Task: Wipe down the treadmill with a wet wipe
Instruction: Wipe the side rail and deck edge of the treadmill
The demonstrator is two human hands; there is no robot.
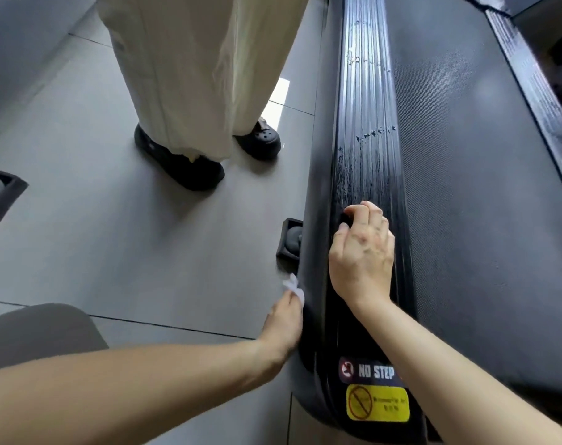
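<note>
The black treadmill [465, 155] fills the right half of the head view, with a ribbed side rail [368, 123] running up the middle and the dark belt to its right. Wet streaks show on the rail. My left hand [284, 319] holds a white wet wipe [293, 286] against the outer side of the rail, low down. My right hand [363, 252] rests on top of the rail with its fingers curled, holding nothing that I can see.
Another person in cream trousers [190, 69] and black clogs [180, 165] stands on the grey tiled floor to the left of the treadmill. A small black foot pad [289, 239] sits by the rail. Warning stickers [377, 403] mark the rail's near end.
</note>
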